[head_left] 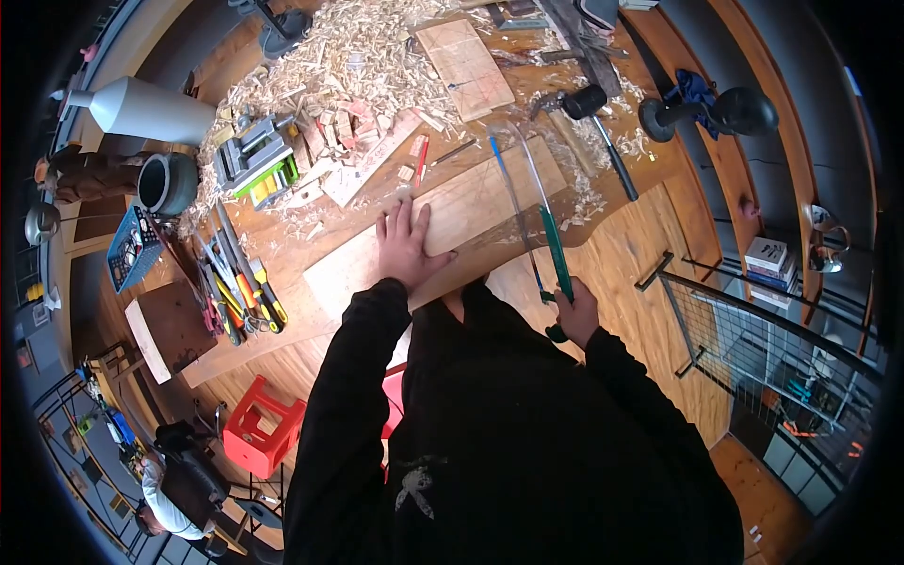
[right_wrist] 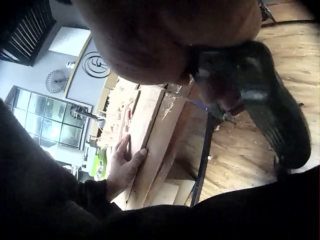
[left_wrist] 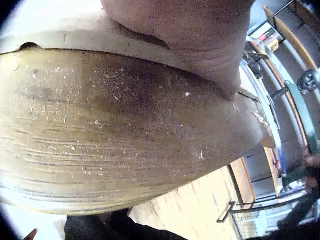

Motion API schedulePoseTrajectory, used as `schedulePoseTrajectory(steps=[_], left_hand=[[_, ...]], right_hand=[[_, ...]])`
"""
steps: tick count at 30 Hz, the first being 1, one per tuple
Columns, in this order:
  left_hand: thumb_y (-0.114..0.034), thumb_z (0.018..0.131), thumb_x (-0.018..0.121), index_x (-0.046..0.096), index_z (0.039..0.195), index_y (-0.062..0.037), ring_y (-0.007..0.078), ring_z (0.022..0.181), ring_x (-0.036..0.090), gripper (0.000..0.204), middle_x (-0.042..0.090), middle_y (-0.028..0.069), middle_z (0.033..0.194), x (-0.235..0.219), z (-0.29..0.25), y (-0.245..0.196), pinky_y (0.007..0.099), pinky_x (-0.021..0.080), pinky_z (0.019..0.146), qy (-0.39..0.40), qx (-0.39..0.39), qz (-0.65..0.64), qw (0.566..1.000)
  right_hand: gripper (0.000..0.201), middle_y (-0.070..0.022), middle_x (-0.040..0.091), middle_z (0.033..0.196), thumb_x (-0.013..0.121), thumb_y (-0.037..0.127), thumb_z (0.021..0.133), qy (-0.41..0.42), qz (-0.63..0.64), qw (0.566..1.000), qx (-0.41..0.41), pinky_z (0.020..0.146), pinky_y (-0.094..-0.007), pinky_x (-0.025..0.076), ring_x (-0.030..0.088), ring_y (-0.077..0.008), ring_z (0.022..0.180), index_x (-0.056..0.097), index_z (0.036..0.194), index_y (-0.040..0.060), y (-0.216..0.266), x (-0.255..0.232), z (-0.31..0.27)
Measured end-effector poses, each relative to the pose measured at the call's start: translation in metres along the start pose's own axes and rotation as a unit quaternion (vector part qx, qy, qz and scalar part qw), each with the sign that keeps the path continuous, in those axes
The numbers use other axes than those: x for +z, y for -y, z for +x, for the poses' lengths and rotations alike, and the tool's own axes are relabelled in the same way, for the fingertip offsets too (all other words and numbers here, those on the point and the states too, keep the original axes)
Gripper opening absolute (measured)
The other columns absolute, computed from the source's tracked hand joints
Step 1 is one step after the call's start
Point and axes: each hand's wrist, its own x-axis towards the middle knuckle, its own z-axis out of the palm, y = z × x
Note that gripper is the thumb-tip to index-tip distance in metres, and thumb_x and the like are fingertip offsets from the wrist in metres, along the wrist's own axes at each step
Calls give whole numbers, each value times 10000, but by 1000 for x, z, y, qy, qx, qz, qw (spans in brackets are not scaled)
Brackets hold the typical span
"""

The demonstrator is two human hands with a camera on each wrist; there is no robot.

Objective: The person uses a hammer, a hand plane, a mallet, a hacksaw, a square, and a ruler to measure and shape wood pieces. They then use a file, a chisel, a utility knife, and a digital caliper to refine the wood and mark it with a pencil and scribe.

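Observation:
A long pale wooden board lies along the front edge of the workbench. My left hand rests flat on it, fingers spread, thumb out to the right; the right wrist view also shows that hand pressing on the board. In my right hand I grip the handle of a green hacksaw. Its blade, blue at the far tip, overlaps the board's right part in the head view. Close up in the right wrist view, the dark green handle is wrapped by my fingers.
Wood shavings cover the bench's far side. A vise, a red pencil and small wood blocks lie beyond the board. A mallet sits to the right, several tools with yellow handles to the left. A red stool stands below.

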Motion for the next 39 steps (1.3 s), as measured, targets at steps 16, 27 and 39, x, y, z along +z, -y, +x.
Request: schedulePoseTrajectory(steps=[16,27,39], left_hand=[[-558,632,788,449,1393,-84,403,1344,333,958,387,239,1428,-3,0,4,567,195,1119,13,10,-8,1000],[-539,613,803,460,1384,-84,386,1352,333,958,380,224,1439,-2,1,4,568,209,1114,16,8,-2,1000],[-550,614,801,445,1398,-96,385,1374,301,974,339,225,1474,-3,1,4,562,178,1135,43,9,-3,999]], right_hand=[[269,-154,601,952,633,-3,785,-57,-78,981,-171,676,-345,508,624,-259,770,610,1052,18,41,5,31],[194,-64,579,690,676,125,886,-20,52,989,-138,603,-289,467,561,-128,630,600,1023,12,11,-6,38],[144,-56,565,715,638,91,893,5,31,999,-32,563,-283,454,566,-130,615,529,946,14,4,-7,28]])
